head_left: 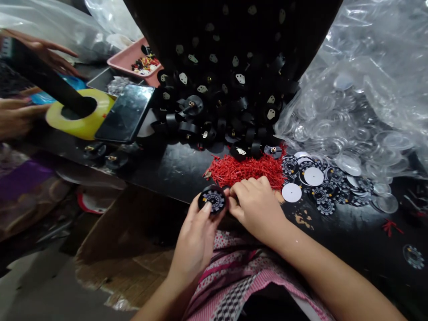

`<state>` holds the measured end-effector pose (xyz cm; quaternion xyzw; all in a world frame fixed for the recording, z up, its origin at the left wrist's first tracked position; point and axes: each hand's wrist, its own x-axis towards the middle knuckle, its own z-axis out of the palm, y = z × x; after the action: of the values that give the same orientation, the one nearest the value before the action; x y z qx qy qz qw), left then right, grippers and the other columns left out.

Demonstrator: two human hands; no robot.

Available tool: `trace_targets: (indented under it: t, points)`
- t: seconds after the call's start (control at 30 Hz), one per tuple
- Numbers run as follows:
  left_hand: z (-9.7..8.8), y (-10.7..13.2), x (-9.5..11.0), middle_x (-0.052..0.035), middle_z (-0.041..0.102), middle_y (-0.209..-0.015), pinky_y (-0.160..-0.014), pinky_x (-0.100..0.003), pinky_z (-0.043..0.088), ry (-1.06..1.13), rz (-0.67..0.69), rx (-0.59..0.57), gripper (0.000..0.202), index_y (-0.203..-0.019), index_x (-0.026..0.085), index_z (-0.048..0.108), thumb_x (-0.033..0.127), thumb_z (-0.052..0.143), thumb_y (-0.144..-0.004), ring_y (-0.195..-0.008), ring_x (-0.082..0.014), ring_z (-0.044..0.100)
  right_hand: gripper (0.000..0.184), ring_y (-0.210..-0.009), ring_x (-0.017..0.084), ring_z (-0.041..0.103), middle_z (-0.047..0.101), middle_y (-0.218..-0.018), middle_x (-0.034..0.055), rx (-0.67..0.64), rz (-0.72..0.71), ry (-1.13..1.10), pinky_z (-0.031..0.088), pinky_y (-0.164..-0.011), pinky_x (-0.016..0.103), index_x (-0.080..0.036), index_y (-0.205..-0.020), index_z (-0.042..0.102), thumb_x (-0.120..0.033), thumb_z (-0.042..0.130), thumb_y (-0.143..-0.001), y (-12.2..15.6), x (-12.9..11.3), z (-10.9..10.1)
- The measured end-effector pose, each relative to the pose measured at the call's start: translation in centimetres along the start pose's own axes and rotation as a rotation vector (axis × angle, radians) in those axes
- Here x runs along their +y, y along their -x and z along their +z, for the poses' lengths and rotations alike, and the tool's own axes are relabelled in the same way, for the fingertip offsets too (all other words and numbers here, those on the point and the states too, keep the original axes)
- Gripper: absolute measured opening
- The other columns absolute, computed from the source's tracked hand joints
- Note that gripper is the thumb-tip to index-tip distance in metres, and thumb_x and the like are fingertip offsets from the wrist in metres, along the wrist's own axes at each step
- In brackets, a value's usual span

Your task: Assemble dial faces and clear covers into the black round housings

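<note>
My left hand (pixel 195 243) is closed around a small round black gauge (pixel 214 199), its thumb on the black-and-white printed dial face. At the gauge's right side, my right hand (pixel 256 207) is closed with fingertips pinched together; whatever they grip is hidden. Just beyond the hands lies a heap of thin red pointers (pixel 245 171). To its right are printed dial discs (pixel 323 194), some turned white side up. Behind the red heap, several black round housings (pixel 187 127) lie piled, some with brass stems showing.
Clear round covers (pixel 321 120) spill from a plastic bag (pixel 374 76) at right. At left stand a yellow tape roll (pixel 100 109), a leaning phone (pixel 127 111) and a pink tray (pixel 122 58). Another person's hands (pixel 16 118) are at far left. A cardboard box (pixel 110 240) sits below the table edge.
</note>
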<state>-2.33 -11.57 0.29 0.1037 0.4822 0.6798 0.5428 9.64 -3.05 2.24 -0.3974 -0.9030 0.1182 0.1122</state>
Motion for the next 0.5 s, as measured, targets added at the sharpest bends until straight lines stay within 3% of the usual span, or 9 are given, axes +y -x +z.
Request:
trace_targets:
  t: [0.23, 0.37, 0.5]
  points:
    - [2.8, 0.4, -1.2, -0.0055, 0.076, -0.114, -0.105, -0.037, 0.051, -0.001, 0.016, -0.173, 0.022, -0.113, 0.025, 0.068, 0.027, 0.058, -0.093, -0.118, -0.0226, 0.066, 0.014, -0.070, 0.015, 0.058, 0.068, -0.075, -0.0023, 0.107, 0.307, -0.533, 0.036, -0.073, 0.032, -0.019, -0.078, 0.063, -0.021, 0.063, -0.092, 3.5, 2.1, -2.2]
    - [3.7, -0.1, -1.7, -0.0041, 0.071, -0.125, -0.108, -0.042, 0.047, -0.121, -0.033, -0.174, 0.039, -0.132, 0.032, 0.057, 0.032, 0.058, -0.094, -0.121, -0.0234, 0.064, 0.010, -0.076, 0.016, 0.059, 0.068, -0.082, -0.0008, 0.183, 0.231, -0.577, 0.037, -0.076, 0.032, -0.019, -0.086, 0.063, -0.022, 0.060, -0.094, 4.9, 2.6, -3.4]
    - [4.2, -0.6, -2.2, -0.0022, 0.065, -0.134, -0.110, -0.044, 0.044, -0.322, -0.109, -0.266, 0.034, -0.125, 0.031, 0.061, 0.032, 0.061, -0.091, -0.126, -0.0245, 0.059, 0.013, -0.080, 0.019, 0.058, 0.066, -0.083, 0.0026, 0.131, 0.156, -0.441, 0.035, -0.077, 0.035, -0.017, -0.088, 0.063, -0.019, 0.054, -0.097, 5.1, 2.8, -4.0]
